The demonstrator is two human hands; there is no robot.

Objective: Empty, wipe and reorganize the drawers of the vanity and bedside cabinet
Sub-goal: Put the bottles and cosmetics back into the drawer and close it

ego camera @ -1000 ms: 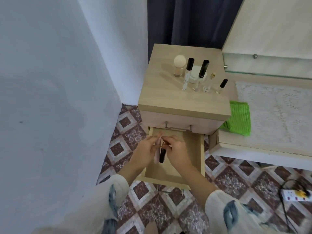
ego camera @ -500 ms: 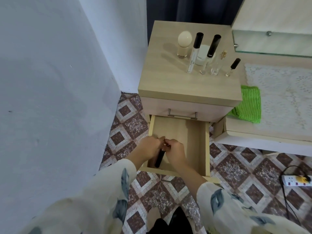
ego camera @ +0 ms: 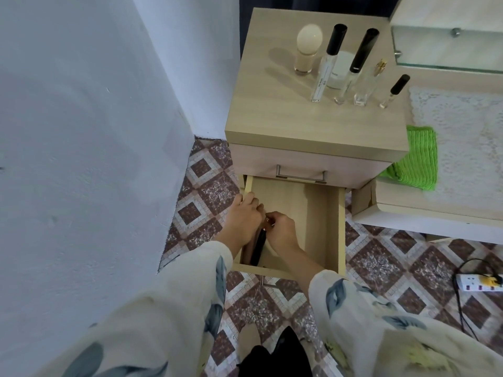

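Observation:
The bedside cabinet [ego camera: 285,123] has its lower drawer [ego camera: 330,229] pulled out, the upper one closed. Both hands are inside the drawer at its left side. My left hand [ego camera: 245,217] and my right hand [ego camera: 281,234] meet over a slim black cosmetic tube [ego camera: 258,247] that lies along the drawer's left wall, a pinkish tube beside it. Both hands pinch the tubes' upper ends. Several cosmetic bottles [ego camera: 328,63] stand upright on the cabinet top, among them a cream round-capped bottle [ego camera: 389,50].
A green cloth [ego camera: 416,161] lies on the vanity surface to the right, beside a white lace mat [ego camera: 462,131]. A white wall [ego camera: 81,159] stands close on the left. A power strip [ego camera: 479,282] with cable lies on the tiled floor, right.
The hands with the tubes went from mid-drawer down to its left front corner. The camera tilted, so the cabinet sits higher in view.

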